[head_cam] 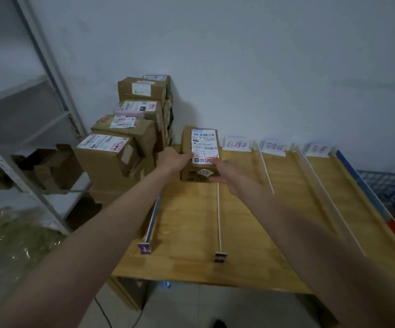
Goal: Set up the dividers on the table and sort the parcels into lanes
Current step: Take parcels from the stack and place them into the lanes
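A brown parcel point(200, 153) with a white shipping label sits at the far end of the table point(191, 233), in the leftmost lane. The left hand point(171, 159) grips its left side, fingers curled round the edge. The right hand point(227, 172) holds its near right corner, fingers bent against the box. Thin dividers point(219, 216) run toward the parcel's near face and off to its right. Left of the parcel rises a stack of boxes point(125, 129); handwritten lane cards point(236, 144) stand to its right.

Brown parcel point(200, 155), white barcoded label point(204, 146)
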Motion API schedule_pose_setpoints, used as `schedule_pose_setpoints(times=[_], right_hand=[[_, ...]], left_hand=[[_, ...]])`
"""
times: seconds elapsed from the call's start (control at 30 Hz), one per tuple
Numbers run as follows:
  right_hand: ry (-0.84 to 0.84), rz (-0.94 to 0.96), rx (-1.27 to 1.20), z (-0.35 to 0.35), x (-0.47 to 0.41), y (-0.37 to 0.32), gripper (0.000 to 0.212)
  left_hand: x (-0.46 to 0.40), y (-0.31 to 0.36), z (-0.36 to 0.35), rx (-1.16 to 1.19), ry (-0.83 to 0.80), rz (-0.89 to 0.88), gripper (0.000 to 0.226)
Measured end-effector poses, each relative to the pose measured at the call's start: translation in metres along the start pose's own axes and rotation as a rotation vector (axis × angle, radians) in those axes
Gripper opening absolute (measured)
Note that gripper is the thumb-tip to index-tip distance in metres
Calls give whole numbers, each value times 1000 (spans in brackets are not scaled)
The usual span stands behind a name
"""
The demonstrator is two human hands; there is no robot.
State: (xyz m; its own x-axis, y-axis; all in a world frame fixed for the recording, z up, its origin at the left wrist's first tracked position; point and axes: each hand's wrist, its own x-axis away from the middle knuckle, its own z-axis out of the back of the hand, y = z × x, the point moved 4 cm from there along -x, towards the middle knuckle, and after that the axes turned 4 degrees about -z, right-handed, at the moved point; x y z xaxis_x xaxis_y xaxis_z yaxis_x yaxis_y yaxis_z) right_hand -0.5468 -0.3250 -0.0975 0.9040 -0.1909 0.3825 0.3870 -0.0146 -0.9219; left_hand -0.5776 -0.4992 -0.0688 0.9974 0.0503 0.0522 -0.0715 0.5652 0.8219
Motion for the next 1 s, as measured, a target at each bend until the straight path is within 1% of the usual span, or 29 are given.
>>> schedule_pose_setpoints(times=[0.13,0.17,0.23,0.3,0.37,0.47,0.53,0.67,0.77,0.87,1.0], right_hand=[[-51,-66,58,16,-13,26,20],[-59,-78,104,20,-18,31,19],[-58,-97,215,31,-29,37,28],[-58,-95,293,40,-43,44,43],[-29,-50,411,52,-61,47,49],[55,92,675,75,-93,50,41],[95,163,785,91,-114,52,37],[162,269,1010,113,-145,56,40],[187,316,1089,118,-166,63,40],[180,339,1107,117,-184,72,40],[167,354,1150,110,-210,74,41]], left_hand=[[-11,-22,-34,27,-61,43,46],[-13,-25,-41,38,-74,52,44],[-20,-32,-54,64,-83,71,41],[-28,-39,-66,71,-92,91,44],[-40,-46,-80,68,-97,124,44],[-53,-55,-102,67,-77,168,41],[-61,-60,-113,59,-66,202,41],[-79,-72,-130,63,-34,256,42],[-88,-79,-139,41,1,282,37],[-100,-90,-146,37,17,311,40],[-124,-100,-153,-38,-16,313,43]])
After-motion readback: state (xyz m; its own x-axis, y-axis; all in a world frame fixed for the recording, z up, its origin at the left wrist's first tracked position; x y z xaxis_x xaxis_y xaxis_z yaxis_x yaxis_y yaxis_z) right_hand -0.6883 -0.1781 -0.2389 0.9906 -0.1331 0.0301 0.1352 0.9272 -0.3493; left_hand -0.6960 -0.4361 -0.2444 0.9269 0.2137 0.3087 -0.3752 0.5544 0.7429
